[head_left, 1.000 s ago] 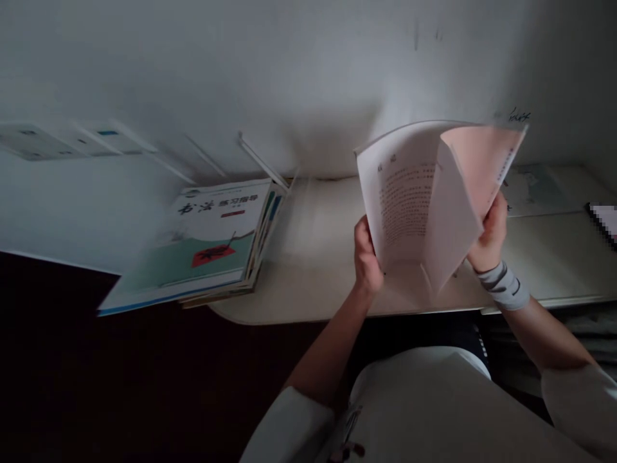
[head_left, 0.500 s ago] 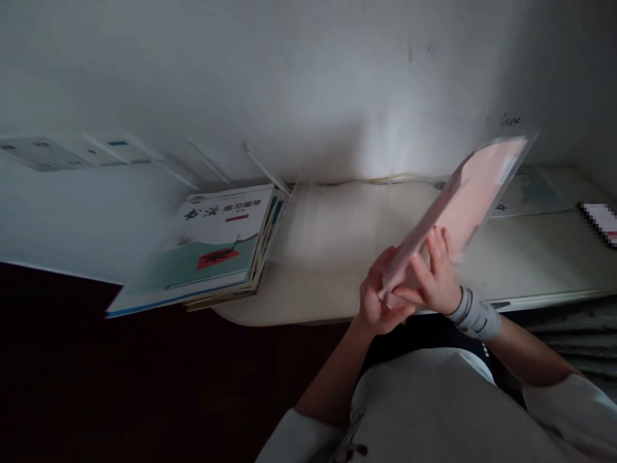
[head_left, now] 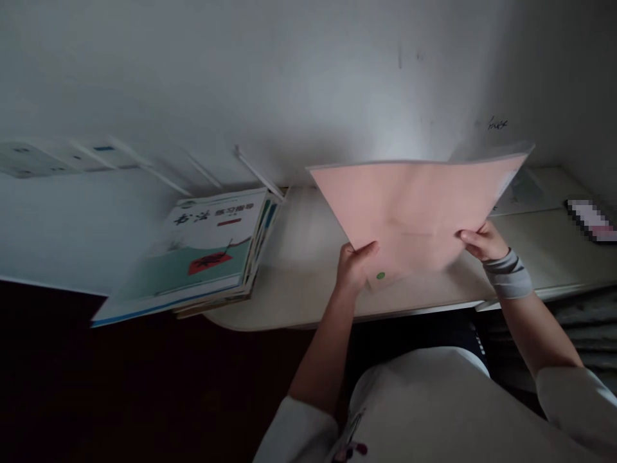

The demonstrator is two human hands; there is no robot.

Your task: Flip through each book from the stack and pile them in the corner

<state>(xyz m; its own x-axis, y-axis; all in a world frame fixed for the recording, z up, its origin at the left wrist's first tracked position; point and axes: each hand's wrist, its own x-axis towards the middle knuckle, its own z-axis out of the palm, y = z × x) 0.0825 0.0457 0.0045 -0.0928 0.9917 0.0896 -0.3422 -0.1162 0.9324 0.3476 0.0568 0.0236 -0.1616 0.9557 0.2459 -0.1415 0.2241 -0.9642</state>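
Pink booklet (head_left: 409, 218) up in both hands, w/ flat face toward camera, over front edge of pale desk (head_left: 301, 276), top edge tipped away toward wall; clear plastic film visible along top right edge. Small green dot sticker (head_left: 380, 276) near bottom corner of cover, just beside L hand (head_left: 354, 267). L hand firmly grasping lower left edge, thumb across front of cover, rest of fingers mostly behind it. R hand (head_left: 482, 241) gripping right edge, fingers curled over front, no fist, no release. Grey-and-black wristband (head_left: 508, 275) around R wrist. White sleeves (head_left: 299, 421) on both forearms. To left of hands, well apart from booklet, thick stack of books (head_left: 207, 257) lying flat on rounded front left corner of desk, overhanging edge, top cover w/ calligraphy title, teal band and red label. Printed sheets (head_left: 72, 154) along wall, upper left, behind stack. Map-printed booklet (head_left: 523, 193) flat at back right corner, partly behind pink booklet. Pixelated object (head_left: 592, 220) near right end of desk, too blurred to identify. Small handwritten mark (head_left: 497, 123) on white wall (head_left: 289, 77) above.
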